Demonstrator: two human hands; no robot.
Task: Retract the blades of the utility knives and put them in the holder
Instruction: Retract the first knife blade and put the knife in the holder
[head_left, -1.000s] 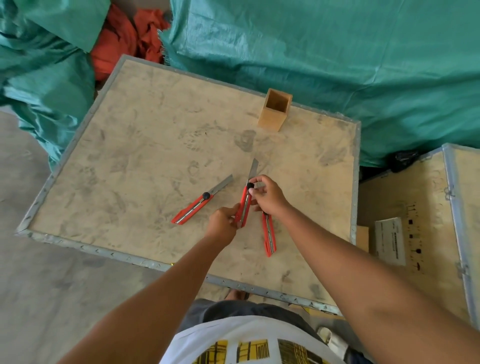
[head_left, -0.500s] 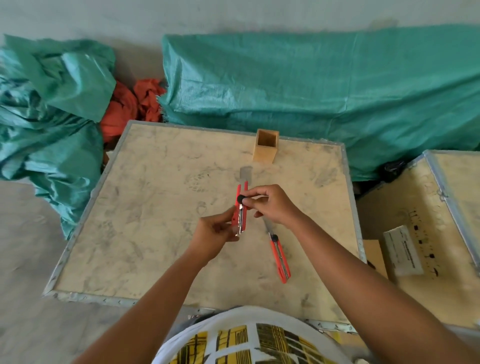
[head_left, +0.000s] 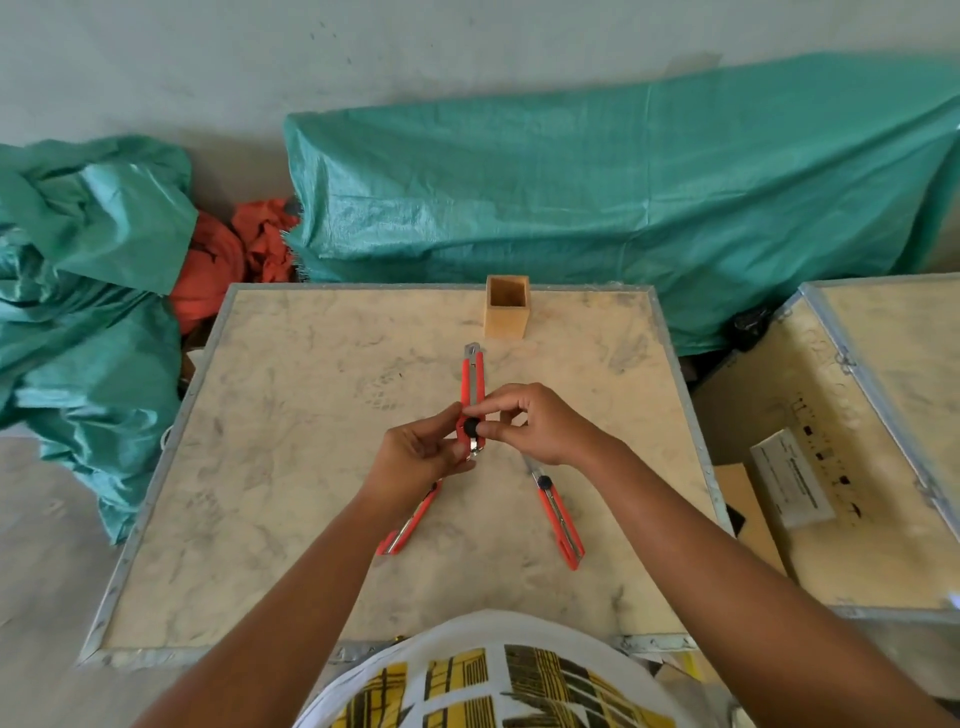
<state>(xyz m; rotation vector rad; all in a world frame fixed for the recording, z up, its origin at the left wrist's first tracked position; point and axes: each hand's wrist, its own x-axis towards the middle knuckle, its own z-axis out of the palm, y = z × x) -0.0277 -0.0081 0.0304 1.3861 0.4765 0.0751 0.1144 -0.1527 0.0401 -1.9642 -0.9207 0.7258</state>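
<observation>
I hold a red utility knife (head_left: 472, 379) upright over the middle of the wooden crate top (head_left: 291, 467). My left hand (head_left: 415, 457) grips its lower end. My right hand (head_left: 535, 421) pinches the black slider knob near that end. Only a short stub of blade shows at the knife's tip. A second red knife (head_left: 558, 514) lies below my right hand with its blade out. A third red knife (head_left: 408, 525) lies under my left wrist, partly hidden. The square wooden holder (head_left: 506, 314) stands open and empty-looking at the crate's far edge.
Green tarpaulin (head_left: 623, 197) covers bulky things behind and left of the crate, with orange cloth (head_left: 228, 254) between. A second wooden crate (head_left: 831, 441) with a white label stands close on the right. Concrete floor lies on the left.
The black slider has moved from the knife's upper end down to its lower end, and the blade has drawn almost fully in. The camera has tilted up, bringing the third knife back into view.
</observation>
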